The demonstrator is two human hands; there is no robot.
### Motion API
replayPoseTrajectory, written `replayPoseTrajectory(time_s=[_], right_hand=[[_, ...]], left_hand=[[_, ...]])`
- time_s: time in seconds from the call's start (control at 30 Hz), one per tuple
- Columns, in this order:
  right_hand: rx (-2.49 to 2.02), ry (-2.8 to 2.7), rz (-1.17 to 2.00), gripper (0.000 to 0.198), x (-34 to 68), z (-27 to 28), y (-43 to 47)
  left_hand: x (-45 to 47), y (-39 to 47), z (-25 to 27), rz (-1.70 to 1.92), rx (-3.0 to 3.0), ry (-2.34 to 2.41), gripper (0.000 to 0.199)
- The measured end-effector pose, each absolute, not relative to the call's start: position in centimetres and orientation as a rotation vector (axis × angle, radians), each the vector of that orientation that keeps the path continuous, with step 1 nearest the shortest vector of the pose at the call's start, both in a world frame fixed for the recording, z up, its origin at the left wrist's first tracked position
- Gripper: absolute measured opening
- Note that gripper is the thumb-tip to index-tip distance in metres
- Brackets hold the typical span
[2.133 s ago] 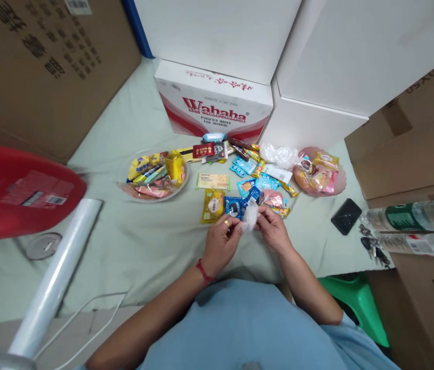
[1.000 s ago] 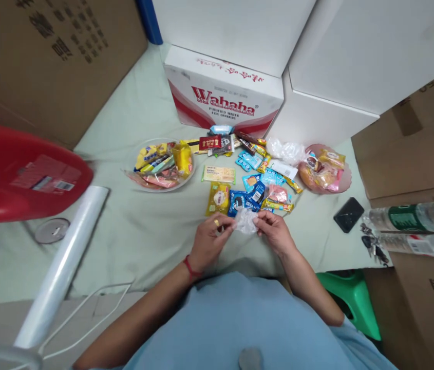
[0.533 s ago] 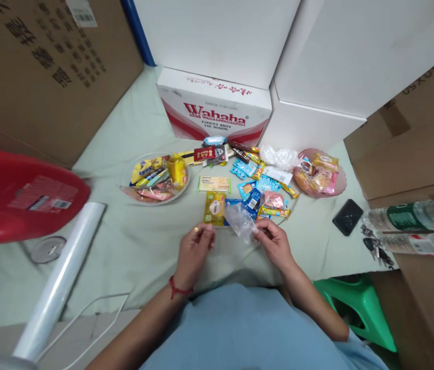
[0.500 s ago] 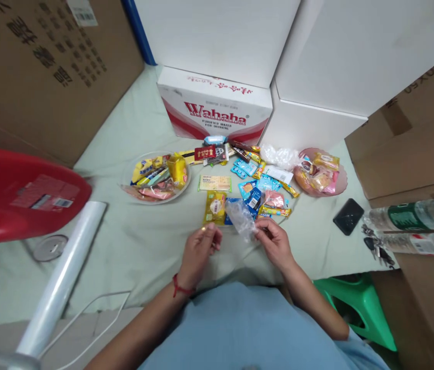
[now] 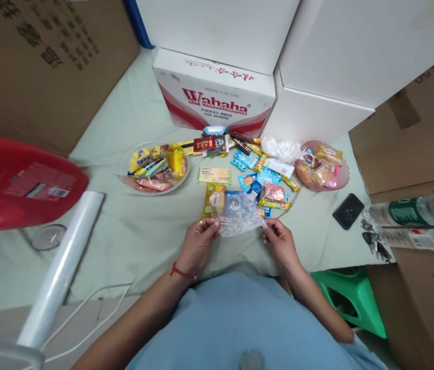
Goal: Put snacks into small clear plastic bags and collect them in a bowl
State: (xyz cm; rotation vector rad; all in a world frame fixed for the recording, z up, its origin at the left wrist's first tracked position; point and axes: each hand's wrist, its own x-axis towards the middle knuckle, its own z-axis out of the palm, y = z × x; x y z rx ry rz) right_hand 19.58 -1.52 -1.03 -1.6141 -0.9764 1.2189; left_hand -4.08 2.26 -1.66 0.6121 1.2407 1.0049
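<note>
A clear plastic bag (image 5: 240,222) is stretched between my two hands, low over the table's near side. My left hand (image 5: 200,239), with a red string bracelet on its wrist, pinches one end of the bag. The opposite end is pinched by my right hand (image 5: 280,240). Through the film and just beyond it show a yellow snack packet (image 5: 212,198) and blue packets (image 5: 254,189). Farther back lie a pale cracker pack (image 5: 214,175), a pink packet (image 5: 274,192) and several chocolate and biscuit wrappers.
A clear bowl of snacks (image 5: 151,191) stands left, a pink bowl (image 5: 344,177) right. Crumpled clear plastic (image 5: 281,147) lies by the pink bowl. Behind stands a Wahaba-style water carton (image 5: 217,100). Phone (image 5: 348,211), keys (image 5: 375,244) and bottles (image 5: 417,213) are right; a plastic roll (image 5: 60,270) is left.
My left hand has taken hold of the bag's free end. The bag, which hung from my right hand alone, is now spread sideways between both hands.
</note>
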Motion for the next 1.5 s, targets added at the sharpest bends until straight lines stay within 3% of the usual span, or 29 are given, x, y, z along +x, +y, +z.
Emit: replayPoseTrajectory(time_s=[0.2,0.33,0.4,0.53,0.7,0.87,0.97,1.07,1.13,1.23,1.37,1.5], right_hand=[[-1.701,-0.996,1.084,0.035,20.9,0.2,-0.8],[-1.643,-1.176,1.204,0.041,18.0,0.9,1.6],[-1.594,-1.291,1.267,0.043,16.2,0.8,2.5],[-1.527,-1.296,1.261,0.027,14.7,0.8,3.0],[-1.535,-1.001,1.196,0.032,18.3,1.6,2.0],[-1.67,-0.983,0.982,0.035,23.4,0.7,0.6],[-1.915,-1.195,0.633,0.04,24.9,0.5,0.2],[-1.891,-1.424,0.264,0.027,24.4,1.5,0.3],[-1.723,-1.611,0.198,0.024,23.2,2.5,1.1],[-1.512,-1.928,0.211,0.037,20.8,2.9,3.6],[-1.572,-2.228,0.356,0.057,17.9,1.0,8.1],[-1.62,-2.391,0.48,0.017,16.1,-0.3,10.8]], left_hand=[[-4.3,1.4,-1.3,1.065,0.717,1.218,0.041],[-4.2,1.1,-0.7,1.04,0.817,1.14,0.035],[-4.3,1.0,-0.6,1.042,0.778,1.125,0.036],[-5.2,0.9,-0.9,1.118,0.575,1.173,0.045],[-7.0,1.3,-1.4,1.209,0.437,1.202,0.048],[-7.4,2.1,-2.2,1.221,0.49,1.219,0.048],[-6.9,2.3,-2.9,1.185,0.581,1.255,0.045],[-6.5,2.2,-3.5,1.176,0.644,1.268,0.04],[-6.3,2.0,-3.7,1.178,0.662,1.283,0.037],[-6.4,1.6,-3.8,1.186,0.682,1.327,0.033],[-7.0,1.2,-3.7,1.189,0.696,1.362,0.032],[-7.2,1.1,-3.5,1.186,0.7,1.409,0.04]])
